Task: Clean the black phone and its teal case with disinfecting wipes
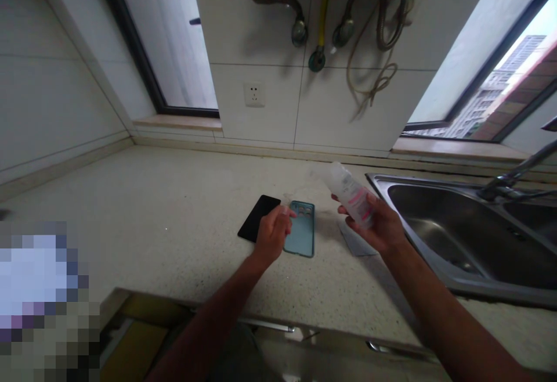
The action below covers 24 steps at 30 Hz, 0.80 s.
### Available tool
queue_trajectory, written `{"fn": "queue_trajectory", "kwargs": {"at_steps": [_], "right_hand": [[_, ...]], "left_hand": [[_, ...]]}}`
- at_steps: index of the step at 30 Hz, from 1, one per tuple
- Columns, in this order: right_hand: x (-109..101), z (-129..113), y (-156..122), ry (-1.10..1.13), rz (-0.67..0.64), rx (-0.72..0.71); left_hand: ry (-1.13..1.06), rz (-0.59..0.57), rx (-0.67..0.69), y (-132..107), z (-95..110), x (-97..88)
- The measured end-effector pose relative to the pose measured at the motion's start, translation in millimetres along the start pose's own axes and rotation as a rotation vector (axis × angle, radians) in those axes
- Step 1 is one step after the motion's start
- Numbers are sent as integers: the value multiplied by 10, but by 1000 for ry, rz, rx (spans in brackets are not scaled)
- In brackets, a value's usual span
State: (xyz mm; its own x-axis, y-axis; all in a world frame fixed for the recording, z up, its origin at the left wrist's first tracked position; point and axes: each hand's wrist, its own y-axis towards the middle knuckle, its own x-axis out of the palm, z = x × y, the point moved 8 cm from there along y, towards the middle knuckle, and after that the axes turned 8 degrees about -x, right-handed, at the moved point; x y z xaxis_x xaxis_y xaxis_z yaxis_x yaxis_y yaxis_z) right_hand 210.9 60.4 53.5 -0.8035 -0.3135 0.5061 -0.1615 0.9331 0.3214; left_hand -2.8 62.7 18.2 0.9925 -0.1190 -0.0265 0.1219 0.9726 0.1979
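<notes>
My right hand (380,222) is wrapped round a translucent white bottle (352,196) with pink print. The bottle is tilted, its top pointing up and to the left, above the counter. My left hand (274,231) is closed, fingers curled and thumb pressed in; whatever it may hold is hidden. Below that hand lies a black phone (256,213), flat and partly covered by it. Just to the right is a teal phone case (304,234) with camera cutouts at its upper end. Under the bottle and my right hand, a grey cloth (354,241) rests on the counter.
The speckled pale counter (174,219) carries these things. A steel sink (435,225) with a faucet (505,184) is set into it at right. Hoses (378,16) and a socket (254,95) are on the tiled wall. Windows stand on both sides.
</notes>
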Motion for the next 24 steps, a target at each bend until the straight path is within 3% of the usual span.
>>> {"fn": "queue_trajectory", "kwargs": {"at_steps": [4, 7, 11, 13, 16, 19, 24], "right_hand": [[-138, -63, 38, 121, 85, -34], [-244, -131, 58, 185, 137, -83], [-389, -228, 66, 255, 192, -145], [-436, -267, 67, 303, 202, -160], [-483, -320, 63, 417, 226, -181], [-489, -357, 57, 501, 237, -194], [-444, -372, 49, 398, 212, -187]], "left_hand": [[292, -47, 190, -51, 82, 115], [465, -79, 271, -45, 171, 314], [739, -224, 309, -32, 288, 856], [907, -310, 273, 3, 261, 1150], [1104, -343, 211, 128, 145, 1441], [1140, -253, 131, 310, 5, 1507], [925, -208, 53, 464, -172, 1521]]}}
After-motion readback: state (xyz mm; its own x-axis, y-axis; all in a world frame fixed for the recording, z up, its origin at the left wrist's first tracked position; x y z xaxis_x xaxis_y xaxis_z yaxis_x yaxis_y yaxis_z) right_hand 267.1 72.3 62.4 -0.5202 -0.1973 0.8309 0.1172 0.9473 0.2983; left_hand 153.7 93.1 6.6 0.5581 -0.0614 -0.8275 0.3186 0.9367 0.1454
